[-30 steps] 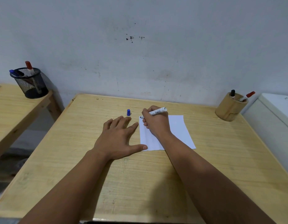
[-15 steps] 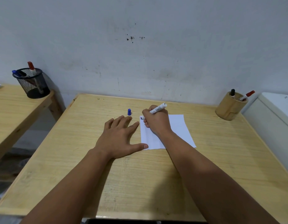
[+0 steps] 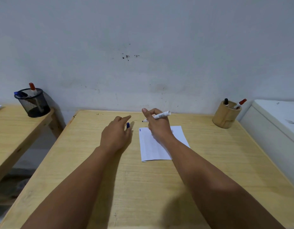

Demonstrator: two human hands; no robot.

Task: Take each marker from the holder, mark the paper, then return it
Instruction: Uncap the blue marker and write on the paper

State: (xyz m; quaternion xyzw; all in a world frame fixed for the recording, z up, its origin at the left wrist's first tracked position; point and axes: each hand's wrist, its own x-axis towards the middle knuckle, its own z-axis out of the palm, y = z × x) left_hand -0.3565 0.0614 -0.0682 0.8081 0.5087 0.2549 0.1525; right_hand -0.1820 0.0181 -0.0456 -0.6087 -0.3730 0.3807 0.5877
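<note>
White uncapped marker pinched in right hand, left hand loosely spread beside blue cap, paper marked blue

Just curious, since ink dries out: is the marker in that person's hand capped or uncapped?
Uncapped. The marker in the right hand shows a bare dark tip, and its blue cap stands apart on the table.

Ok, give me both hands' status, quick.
Left hand: open, holding nothing, fingers beside the blue cap.
Right hand: closed on the uncapped marker, above the paper.
</note>
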